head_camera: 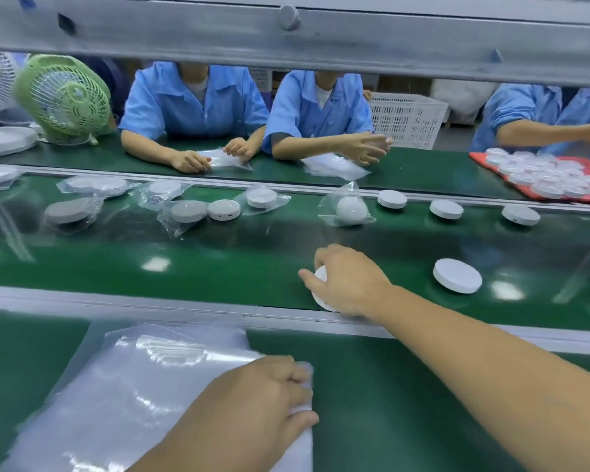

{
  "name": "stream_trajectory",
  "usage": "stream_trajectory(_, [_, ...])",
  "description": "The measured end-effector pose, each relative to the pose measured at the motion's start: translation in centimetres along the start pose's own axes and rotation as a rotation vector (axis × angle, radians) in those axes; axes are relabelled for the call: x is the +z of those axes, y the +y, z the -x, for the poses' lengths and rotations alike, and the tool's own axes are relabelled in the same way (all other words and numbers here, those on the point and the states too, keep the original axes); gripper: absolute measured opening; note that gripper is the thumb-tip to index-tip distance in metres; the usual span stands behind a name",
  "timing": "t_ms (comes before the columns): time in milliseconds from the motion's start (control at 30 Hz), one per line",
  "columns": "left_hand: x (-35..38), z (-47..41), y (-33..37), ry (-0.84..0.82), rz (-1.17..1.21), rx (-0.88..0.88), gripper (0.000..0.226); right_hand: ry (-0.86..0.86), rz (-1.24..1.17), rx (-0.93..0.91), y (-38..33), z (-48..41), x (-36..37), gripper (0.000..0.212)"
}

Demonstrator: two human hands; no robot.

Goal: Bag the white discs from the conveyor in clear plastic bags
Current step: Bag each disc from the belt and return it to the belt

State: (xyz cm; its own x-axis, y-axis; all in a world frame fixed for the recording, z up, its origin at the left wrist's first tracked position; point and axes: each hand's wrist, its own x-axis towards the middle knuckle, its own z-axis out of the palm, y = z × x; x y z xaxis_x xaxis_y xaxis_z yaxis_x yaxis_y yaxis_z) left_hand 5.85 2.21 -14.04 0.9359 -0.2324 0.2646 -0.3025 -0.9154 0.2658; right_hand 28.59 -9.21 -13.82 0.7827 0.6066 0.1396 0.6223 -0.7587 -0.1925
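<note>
White discs (457,275) on green conveyor (218,267).

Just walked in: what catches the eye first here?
The right hand reaches over the green conveyor to grip a white disc at its near edge. Closer in, the left hand grips the edge of a pile of clear plastic bags. Across the conveyor sit workers in blue shirts.

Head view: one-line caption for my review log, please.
Right hand grips a white disc on the green conveyor while the left hand pinches the corner of the clear bag stack.
</note>
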Motion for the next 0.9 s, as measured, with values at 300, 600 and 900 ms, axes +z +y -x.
stream_trajectory(300, [1.4,1.1,-1.9,-0.056,0.199,-0.102,0.028,0.08,-1.055,0.276,0.3,12.5,-3.2,0.024])
stream_trajectory(600, [-1.0,-1.3,-0.1,0.248,0.48,-0.208,0.01,0.546,-0.348,-0.639,-0.1,17.5,-2.8,0.015])
stream_trajectory(900, [-0.6,-0.7,3.6,0.201,0.922,-0.253,0.063,0.508,-1.043,-0.124,-2.9,17.9,-3.1,0.024])
